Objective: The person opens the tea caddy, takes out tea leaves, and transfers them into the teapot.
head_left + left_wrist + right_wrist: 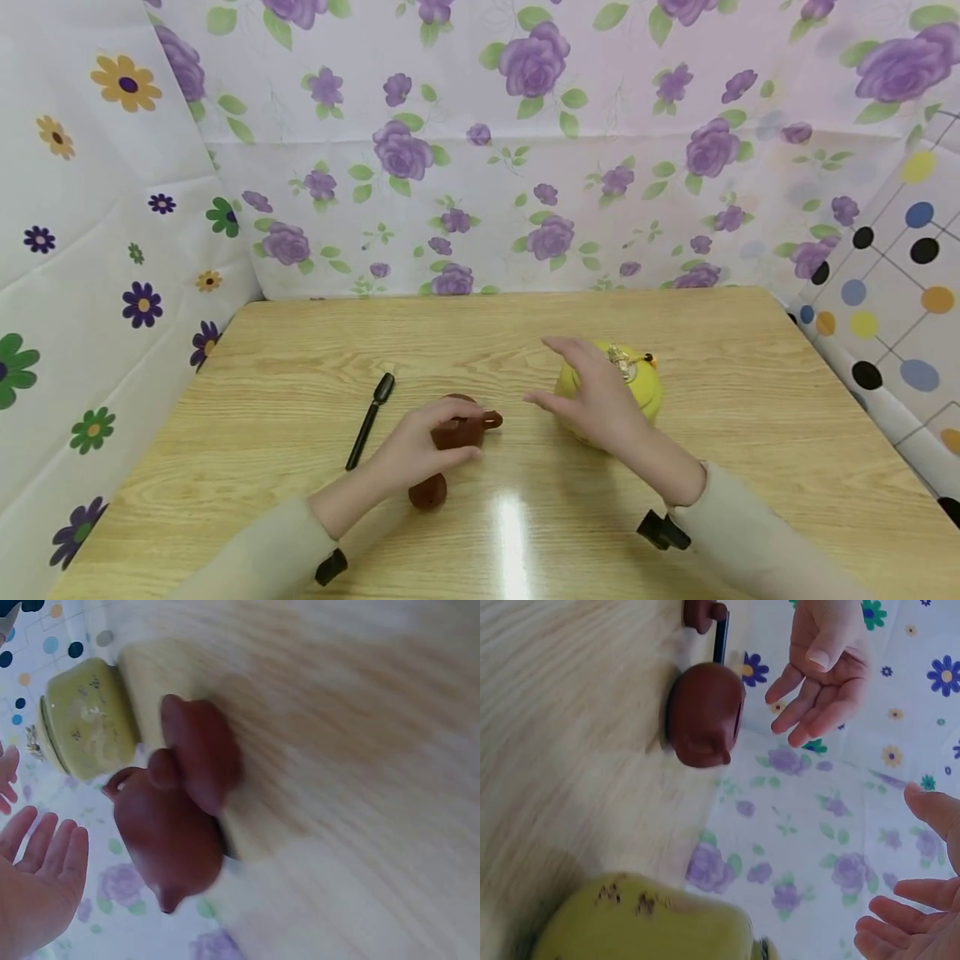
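Observation:
My left hand point(420, 446) hovers over a reddish-brown clay teapot point(463, 435), its fingers relaxed and nothing in its grasp. The teapot's round lid point(427, 493) lies off it on the table, beside the left wrist. In the left wrist view the lid point(201, 754) stands in front of the uncovered pot point(169, 832). My right hand point(603, 400) is raised by a yellow lidded jar point(645, 392), thumb and fingers spread apart and holding nothing. Small printed marks show on the jar's side point(652, 919) in the right wrist view.
Left of the teapot, a slim black tool point(367, 427) with a wider head lies on the wood-grain table point(712, 350). Floral cloth point(465, 150) hangs behind the table. More patterned cloth covers the left side point(97, 275) and the dotted right side point(892, 292).

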Demonstrator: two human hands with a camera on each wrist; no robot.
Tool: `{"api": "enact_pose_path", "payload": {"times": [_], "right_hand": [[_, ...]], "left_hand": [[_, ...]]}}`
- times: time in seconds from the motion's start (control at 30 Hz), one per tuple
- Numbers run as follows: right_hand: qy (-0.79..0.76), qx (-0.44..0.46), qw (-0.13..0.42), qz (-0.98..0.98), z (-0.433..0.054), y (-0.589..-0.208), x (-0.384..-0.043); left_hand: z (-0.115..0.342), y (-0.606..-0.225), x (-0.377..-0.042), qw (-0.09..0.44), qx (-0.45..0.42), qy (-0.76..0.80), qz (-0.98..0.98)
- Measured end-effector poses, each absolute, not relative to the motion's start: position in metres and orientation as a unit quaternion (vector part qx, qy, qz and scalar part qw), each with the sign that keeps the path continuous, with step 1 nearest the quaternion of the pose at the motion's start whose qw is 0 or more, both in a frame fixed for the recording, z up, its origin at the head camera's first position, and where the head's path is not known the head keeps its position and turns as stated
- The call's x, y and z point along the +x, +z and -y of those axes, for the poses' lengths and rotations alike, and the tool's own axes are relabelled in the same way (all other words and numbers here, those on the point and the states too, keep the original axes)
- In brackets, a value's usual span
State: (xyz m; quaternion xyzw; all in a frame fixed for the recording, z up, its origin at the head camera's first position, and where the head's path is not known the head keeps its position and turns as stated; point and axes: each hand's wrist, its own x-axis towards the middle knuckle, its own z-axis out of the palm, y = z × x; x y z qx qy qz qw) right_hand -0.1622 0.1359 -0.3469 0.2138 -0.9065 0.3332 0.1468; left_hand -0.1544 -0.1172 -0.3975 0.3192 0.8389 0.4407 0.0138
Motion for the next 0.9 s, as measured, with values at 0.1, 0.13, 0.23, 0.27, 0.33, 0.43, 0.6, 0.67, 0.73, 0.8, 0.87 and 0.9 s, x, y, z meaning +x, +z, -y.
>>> {"api": "enact_pose_path", "payload": {"times": [0.1, 0.13, 0.23, 0.27, 0.33, 0.43, 0.6, 0.67, 0.73, 0.8, 0.87, 0.9], "right_hand": [[0.333, 0.199, 0.157, 0.908, -0.146, -0.344, -0.163], [0.334, 0.195, 0.16, 0.908, -0.149, -0.343, -0.163], [0.341, 0.183, 0.173, 0.906, -0.159, -0.34, -0.164], [0.344, 0.181, 0.179, 0.904, -0.161, -0.34, -0.165], [0.346, 0.172, 0.186, 0.903, -0.167, -0.34, -0.165], [0.35, 0.158, 0.191, 0.904, -0.174, -0.342, -0.166], [0.348, 0.128, 0.186, 0.91, -0.185, -0.35, -0.165], [0.344, 0.12, 0.192, 0.911, -0.188, -0.354, -0.165], [0.337, 0.114, 0.203, 0.912, -0.191, -0.358, -0.166], [0.331, 0.111, 0.214, 0.912, -0.193, -0.362, -0.167], [0.328, 0.106, 0.218, 0.913, -0.195, -0.365, -0.168], [0.327, 0.103, 0.219, 0.914, -0.195, -0.366, -0.168]], "left_hand": [[0.105, -0.397, -0.159, 0.001, 0.336, 0.44, -0.833], [0.102, -0.396, -0.16, -0.002, 0.338, 0.438, -0.833], [0.091, -0.396, -0.164, 0.002, 0.325, 0.434, -0.84], [0.089, -0.395, -0.165, 0.005, 0.318, 0.433, -0.843], [0.084, -0.395, -0.168, 0.01, 0.304, 0.434, -0.848], [0.078, -0.395, -0.175, 0.016, 0.289, 0.443, -0.848], [0.064, -0.394, -0.184, 0.026, 0.297, 0.454, -0.84], [0.058, -0.392, -0.186, 0.035, 0.301, 0.455, -0.837], [0.053, -0.391, -0.189, 0.039, 0.304, 0.453, -0.838], [0.047, -0.392, -0.192, 0.041, 0.303, 0.449, -0.839], [0.042, -0.393, -0.195, 0.043, 0.296, 0.448, -0.842], [0.04, -0.393, -0.197, 0.043, 0.294, 0.446, -0.845]]}}
